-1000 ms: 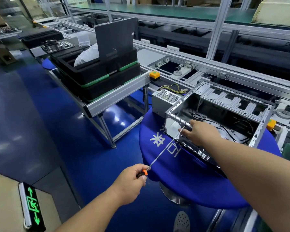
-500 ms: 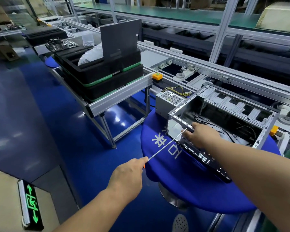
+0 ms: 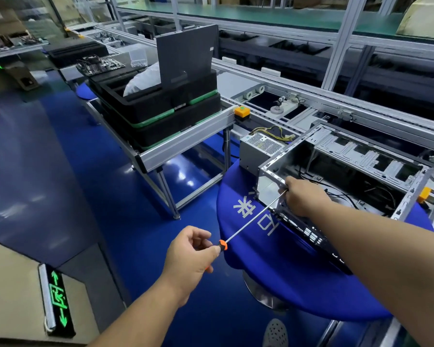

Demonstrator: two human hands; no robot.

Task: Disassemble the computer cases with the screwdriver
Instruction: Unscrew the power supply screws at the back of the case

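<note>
Presently, right of centre, the open computer case (image 3: 341, 176) sits on a blue round table (image 3: 281, 279); left hand (image 3: 191, 261) grips the screwdriver (image 3: 251, 221), right hand (image 3: 303, 196) pinches its tip. Glossy blue floor (image 3: 60, 171), conveyor racks (image 3: 298, 96) behind.

White characters, not legible, mark the blue round table (image 3: 281, 276); green arrows light the exit sign (image 3: 58, 300).

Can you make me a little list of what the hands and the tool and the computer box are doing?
left hand: holds the screwdriver's handle
right hand: at the tip end of the shaft, by the case's near corner
screwdriver: long thin shaft, orange and black handle, tip hidden by the right hand
computer case: open, cables inside
case rests on: round blue table
beside the case: grey power supply
</note>
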